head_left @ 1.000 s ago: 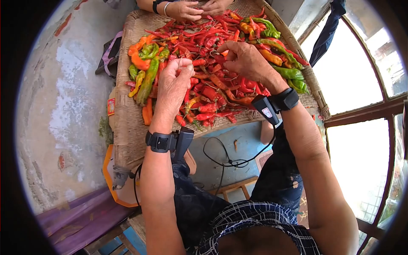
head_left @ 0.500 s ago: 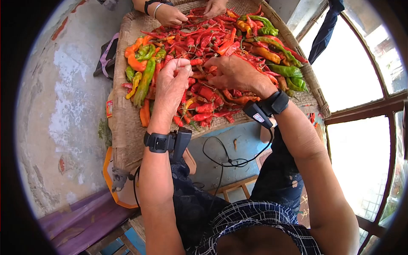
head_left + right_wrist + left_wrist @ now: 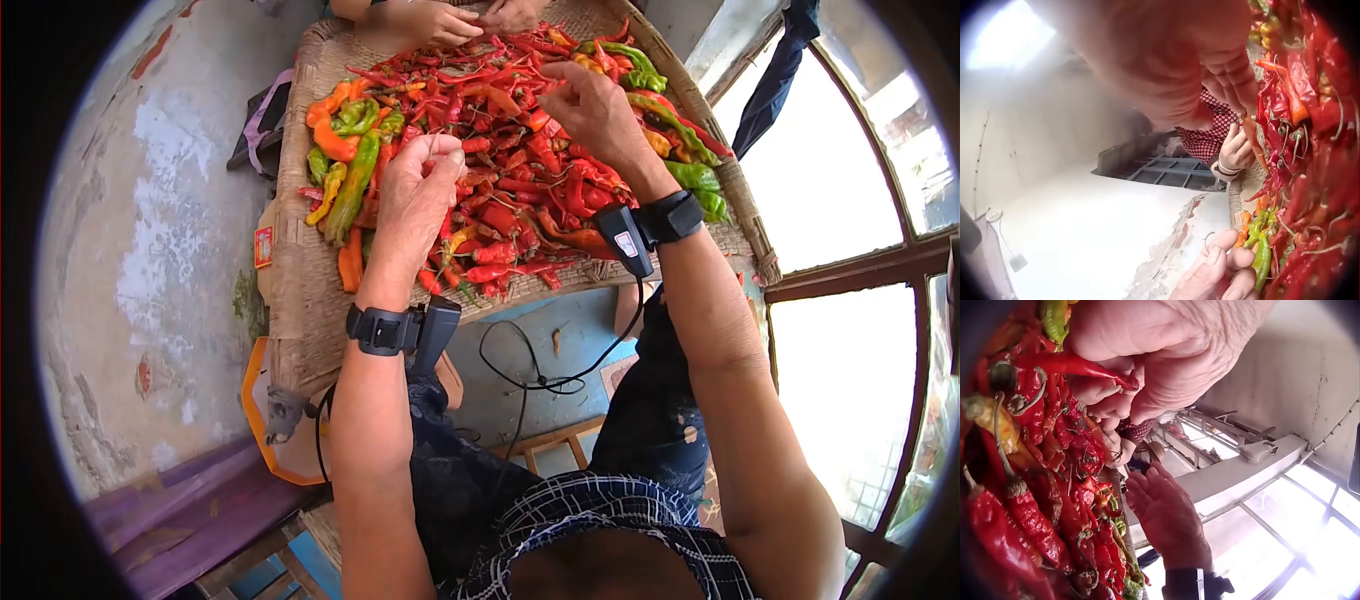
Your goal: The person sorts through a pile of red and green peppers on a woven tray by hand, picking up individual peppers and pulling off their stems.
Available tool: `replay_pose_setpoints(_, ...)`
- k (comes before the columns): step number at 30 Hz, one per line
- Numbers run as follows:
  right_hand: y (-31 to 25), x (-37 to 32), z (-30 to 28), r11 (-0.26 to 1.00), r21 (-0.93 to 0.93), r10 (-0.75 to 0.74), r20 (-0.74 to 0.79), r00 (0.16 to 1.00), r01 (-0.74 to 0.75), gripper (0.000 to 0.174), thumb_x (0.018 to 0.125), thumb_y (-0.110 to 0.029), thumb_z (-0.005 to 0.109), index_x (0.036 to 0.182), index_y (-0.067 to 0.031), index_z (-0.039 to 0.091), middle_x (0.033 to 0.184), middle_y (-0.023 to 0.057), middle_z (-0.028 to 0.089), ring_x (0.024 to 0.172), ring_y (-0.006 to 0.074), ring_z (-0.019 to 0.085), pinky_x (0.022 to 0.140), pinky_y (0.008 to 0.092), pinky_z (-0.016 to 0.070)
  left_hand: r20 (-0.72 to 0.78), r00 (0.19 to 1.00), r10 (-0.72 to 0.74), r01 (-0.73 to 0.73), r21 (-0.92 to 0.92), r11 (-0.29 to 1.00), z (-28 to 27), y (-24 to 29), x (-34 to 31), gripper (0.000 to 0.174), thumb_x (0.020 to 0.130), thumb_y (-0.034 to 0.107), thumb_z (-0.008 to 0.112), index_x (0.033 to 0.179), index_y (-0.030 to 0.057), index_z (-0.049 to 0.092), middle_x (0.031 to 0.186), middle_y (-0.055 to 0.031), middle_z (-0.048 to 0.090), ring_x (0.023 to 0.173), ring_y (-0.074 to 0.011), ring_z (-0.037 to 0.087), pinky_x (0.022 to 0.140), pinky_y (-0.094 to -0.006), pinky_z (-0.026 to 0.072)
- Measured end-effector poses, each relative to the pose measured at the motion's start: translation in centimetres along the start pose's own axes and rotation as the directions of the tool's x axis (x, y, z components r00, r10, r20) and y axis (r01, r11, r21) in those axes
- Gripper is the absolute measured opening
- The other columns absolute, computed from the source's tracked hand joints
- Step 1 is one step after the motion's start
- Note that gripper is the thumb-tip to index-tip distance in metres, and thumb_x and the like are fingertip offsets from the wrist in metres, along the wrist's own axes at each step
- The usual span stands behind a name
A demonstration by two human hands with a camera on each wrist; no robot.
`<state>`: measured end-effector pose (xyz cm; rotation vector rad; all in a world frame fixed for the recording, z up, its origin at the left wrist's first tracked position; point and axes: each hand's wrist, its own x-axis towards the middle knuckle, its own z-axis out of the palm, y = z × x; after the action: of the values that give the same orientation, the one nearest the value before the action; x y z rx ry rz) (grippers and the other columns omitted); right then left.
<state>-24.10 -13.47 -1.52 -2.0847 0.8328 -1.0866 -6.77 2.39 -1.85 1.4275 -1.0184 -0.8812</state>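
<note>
Over the left part of the red pepper pile, the left hand has its fingers curled in towards the thumb. A long red pepper runs in among those fingers in the left wrist view, and a thin curved stem stands by the thumb tip in the right wrist view. The right hand is raised over the upper right of the pile, its fingers loosely bent. Beside its fingertips in the right wrist view is an orange-red pepper; no grip on it can be made out.
The woven tray also carries green peppers at the left and more at the right. Another person's hands are at its far edge. Below hangs a black cable; windows stand at the right.
My right hand dipped in towards the left hand, then moved back up and to the right, away from it. The left hand stays nearly in place. The other person's hands have come together again.
</note>
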Motion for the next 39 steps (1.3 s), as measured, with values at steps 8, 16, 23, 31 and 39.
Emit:
replay_pose_setpoints(8,0.9,-2.5,1.4,0.795,-0.589,0.048,0.3,0.953,0.145,0.042,0.078,-0.017,0.07,0.117,-0.0093,0.057,0.075,0.0116,0.064,0.076,0.0321,0.064,0.071,0.0431,0.0506,-0.018,1.0,0.001,0.0,0.009,1.0,0.2,0.0,0.0,0.025,0.095,0.022,0.057,0.113,0.0054,0.057,0.088,-0.0019,0.06,0.06,-0.0018,0.043,0.05,-0.0161,0.0346)
replay_pose_setpoints(16,-1.1,-0.6,0.9,0.992,0.12,-0.012,0.423,0.906,-0.042,0.031,0.08,-0.013,0.072,0.107,-0.0021,0.061,0.082,0.0099,0.069,0.073,0.019,0.066,0.065,0.0313,0.0526,-0.031,1.0,-0.006,0.006,0.006,1.0,0.1,0.6,-0.3,0.026,0.096,0.023,0.054,0.114,0.0051,0.057,0.088,-0.0019,0.059,0.061,-0.0024,0.044,0.052,-0.0161,0.0356)
replay_pose_setpoints(23,-1.5,-0.2,1.3,0.994,0.102,-0.054,0.062,0.997,0.047,0.059,0.087,-0.02,0.067,0.135,0.0036,0.042,0.103,0.0181,0.067,0.088,0.0213,0.067,0.074,0.0322,0.0547,-0.021,0.999,0.048,-0.053,-0.361,0.931,-0.2,0.4,0.1,0.027,0.099,0.022,0.05,0.116,0.0019,0.055,0.09,-0.0041,0.061,0.067,-0.0066,0.05,0.06,-0.0199,0.0432)
replay_pose_setpoints(31,-6.9,-4.6,4.9,0.802,0.383,0.083,0.688,0.721,-0.458,0.044,0.087,-0.022,0.07,0.119,0.0038,0.056,0.086,0.0087,0.067,0.067,0.0113,0.062,0.056,0.0237,0.0507,-0.098,0.982,0.16,-0.184,-0.672,0.717,-0.7,0.3,0.8,0.029,0.098,0.022,0.053,0.117,0.0007,0.054,0.098,-0.0089,0.061,0.082,-0.0135,0.054,0.073,-0.027,0.0466)
replay_pose_setpoints(39,-4.8,-2.6,3.8,0.928,0.295,0.0,0.613,0.79,-0.229,0.017,0.089,-0.015,0.066,0.088,0.0026,0.066,0.076,0.0035,0.067,0.066,0.0089,0.06,0.059,0.0254,0.0508,-0.289,0.956,0.044,-0.021,0.08,0.997,-3.8,0.9,-0.3,0.038,0.094,0.028,0.057,0.125,0.005,0.054,0.106,-0.0036,0.061,0.095,-0.0122,0.057,0.08,-0.0247,0.0449)
